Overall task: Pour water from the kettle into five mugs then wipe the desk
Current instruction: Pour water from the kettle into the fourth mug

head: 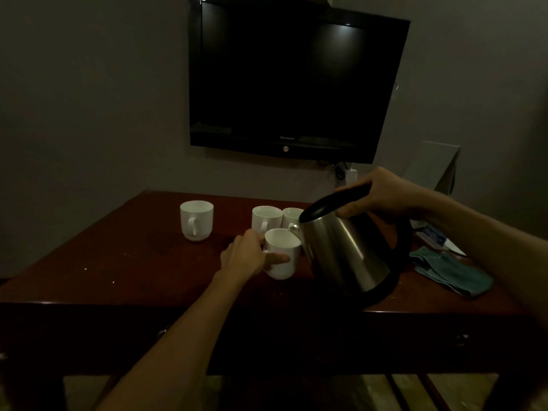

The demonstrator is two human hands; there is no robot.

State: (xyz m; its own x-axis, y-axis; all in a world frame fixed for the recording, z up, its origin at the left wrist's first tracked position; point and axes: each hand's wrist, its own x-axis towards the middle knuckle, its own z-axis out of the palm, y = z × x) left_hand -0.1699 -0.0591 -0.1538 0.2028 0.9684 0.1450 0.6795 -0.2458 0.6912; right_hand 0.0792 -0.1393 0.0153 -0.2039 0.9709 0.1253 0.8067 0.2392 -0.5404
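My right hand (385, 194) grips the black handle of a steel kettle (347, 253), held tilted to the left above the desk, its spout over a white mug (281, 256). My left hand (249, 256) holds that mug by its side, thumb across the front. Two more white mugs (265, 219) (292, 216) stand close together just behind it, the right one partly hidden by the kettle. Another white mug (196, 220) stands alone further left. A teal cloth (450, 272) lies folded on the desk at the right.
The dark red wooden desk (133, 262) has its front edge near me, with a faint wet patch left of centre. A black television (293, 81) hangs on the wall behind. Papers and a white board (433, 170) sit at the far right.
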